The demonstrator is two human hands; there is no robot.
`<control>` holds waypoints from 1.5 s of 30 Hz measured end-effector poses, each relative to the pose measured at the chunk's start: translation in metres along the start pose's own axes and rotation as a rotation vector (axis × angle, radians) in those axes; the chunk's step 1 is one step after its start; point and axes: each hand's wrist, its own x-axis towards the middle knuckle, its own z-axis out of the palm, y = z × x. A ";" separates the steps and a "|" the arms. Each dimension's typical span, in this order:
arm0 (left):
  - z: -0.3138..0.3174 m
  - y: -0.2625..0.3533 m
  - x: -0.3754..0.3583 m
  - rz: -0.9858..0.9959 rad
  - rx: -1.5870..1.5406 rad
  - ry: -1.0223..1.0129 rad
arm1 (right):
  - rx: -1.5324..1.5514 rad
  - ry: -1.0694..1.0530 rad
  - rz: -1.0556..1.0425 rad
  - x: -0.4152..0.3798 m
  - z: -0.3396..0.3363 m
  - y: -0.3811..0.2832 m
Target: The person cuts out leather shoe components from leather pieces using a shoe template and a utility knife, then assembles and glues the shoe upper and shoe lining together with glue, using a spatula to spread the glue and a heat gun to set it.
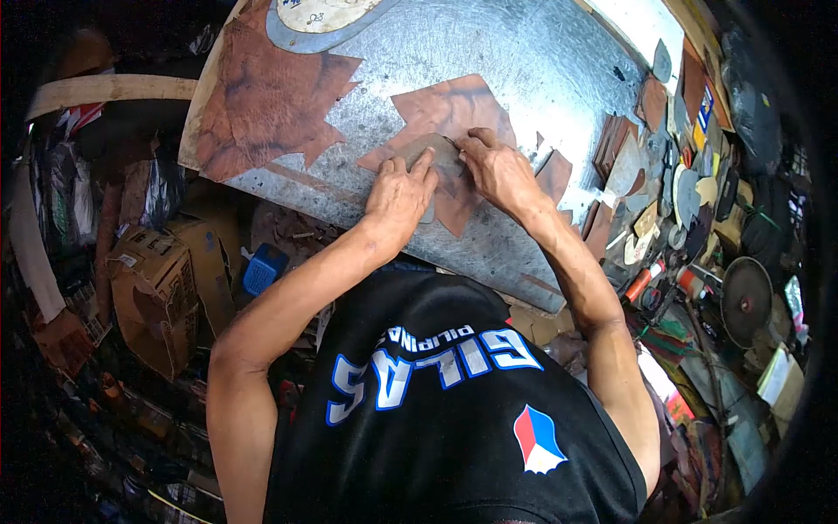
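A jagged piece of reddish-brown leather [458, 100] lies on the metal-topped table. On it rests a flat grey-brown template [443, 155]. My left hand [403, 194] lies on the template, fingers stretched forward and pressing it down. My right hand [499, 172] is at the template's upper right edge, its fingers closed in a pinch. A small dark tip shows at the fingertips, but what they hold is too hidden to name. A larger piece of brown leather [271, 96] with a zigzag edge lies to the left.
The sheet-metal tabletop [384, 92] slants across the view. A rounded pale template [323, 10] lies at the top. Stacked leather scraps [614, 144] and several cut shapes crowd the right side. A cardboard box [153, 293] and a blue container [264, 269] stand below left.
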 end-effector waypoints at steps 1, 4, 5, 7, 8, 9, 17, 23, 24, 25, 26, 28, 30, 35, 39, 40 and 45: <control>0.000 0.000 0.000 0.002 0.000 -0.001 | 0.001 0.000 0.002 -0.002 0.000 -0.001; -0.001 0.001 0.001 0.002 0.019 -0.012 | -0.002 0.004 0.042 -0.009 0.000 -0.003; -0.001 0.002 0.001 -0.007 0.038 -0.033 | 0.000 0.008 0.049 -0.011 0.000 -0.003; -0.001 0.002 0.001 -0.011 0.057 -0.057 | 0.005 0.011 0.061 -0.014 -0.002 -0.007; -0.001 0.001 0.002 -0.011 0.030 -0.035 | 0.010 -0.018 0.101 -0.015 -0.004 -0.009; 0.000 0.001 0.001 -0.011 0.003 -0.015 | 0.017 -0.048 0.143 -0.017 -0.005 -0.011; -0.004 0.000 0.001 0.002 0.000 -0.061 | 0.017 -0.001 0.154 -0.033 0.002 -0.004; 0.001 0.000 0.003 0.010 0.046 -0.090 | 0.059 0.039 0.163 -0.039 0.004 -0.004; -0.002 0.000 0.003 0.005 0.003 -0.067 | 0.075 0.061 0.145 -0.040 0.005 -0.004; -0.004 0.001 0.003 0.009 0.006 -0.068 | 0.078 0.064 0.149 -0.041 0.006 -0.004; -0.007 0.002 0.005 0.016 0.025 -0.103 | 0.075 0.067 0.143 -0.041 0.006 -0.003; -0.012 0.004 0.008 0.025 0.046 -0.139 | 0.075 0.071 0.138 -0.042 0.007 -0.002; -0.012 0.005 0.012 0.029 0.081 -0.175 | 0.086 0.082 0.135 -0.043 0.008 -0.001; -0.009 0.007 0.016 0.046 0.129 -0.196 | 0.090 0.105 0.134 -0.050 0.012 0.002; -0.015 0.006 0.018 0.064 0.179 -0.229 | 0.132 0.115 0.137 -0.053 0.014 0.002; -0.014 0.007 0.018 0.067 0.181 -0.233 | 0.136 0.116 0.140 -0.054 0.014 0.001; -0.014 0.008 0.019 0.074 0.220 -0.214 | 0.185 0.100 0.244 -0.056 0.017 -0.004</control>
